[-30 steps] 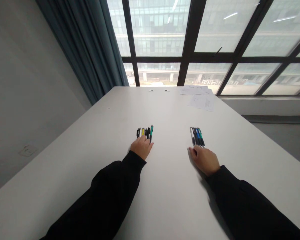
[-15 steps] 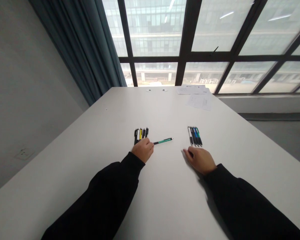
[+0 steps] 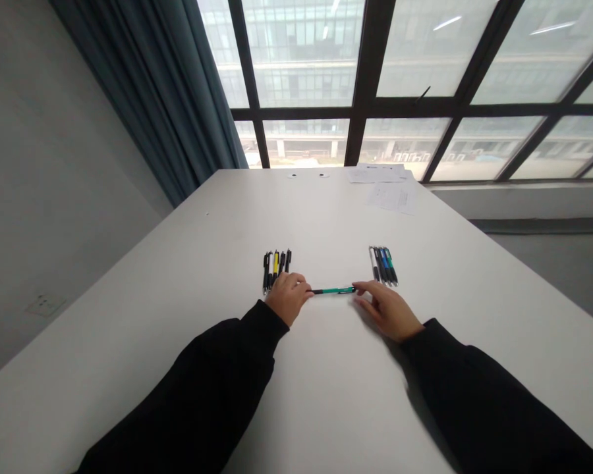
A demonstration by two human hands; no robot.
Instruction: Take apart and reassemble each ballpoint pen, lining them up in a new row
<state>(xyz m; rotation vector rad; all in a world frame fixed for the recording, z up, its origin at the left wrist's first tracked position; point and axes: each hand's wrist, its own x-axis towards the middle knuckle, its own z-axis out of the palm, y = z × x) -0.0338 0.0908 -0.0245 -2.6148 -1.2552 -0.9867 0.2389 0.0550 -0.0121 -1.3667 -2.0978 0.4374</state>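
Observation:
A green pen (image 3: 333, 290) with a black grip lies nearly level across the space between my hands. My left hand (image 3: 289, 299) is closed on its black-grip end, hiding the tip. At the other end, the fingertips of my right hand (image 3: 388, 311) touch or nearly touch the pen, index finger stretched out and thumb apart. Just beyond my left hand is a row of several pens, among them a yellow pen (image 3: 275, 262), their lower ends partly covered by the fingers. Beyond my right hand, a second row holds several pens side by side, including a blue pen (image 3: 384, 261).
Both rows rest on a large white table (image 3: 296, 224). Sheets of paper (image 3: 390, 197) lie at its far right corner. Behind stand a dark-framed window (image 3: 358, 85) and a blue-grey curtain (image 3: 178, 99); a grey wall (image 3: 54, 164) is on the left.
The green pen has swung from slanting to almost level and come slightly nearer and rightward with my left hand. My right hand has opened its fingers and reached the pen's far end.

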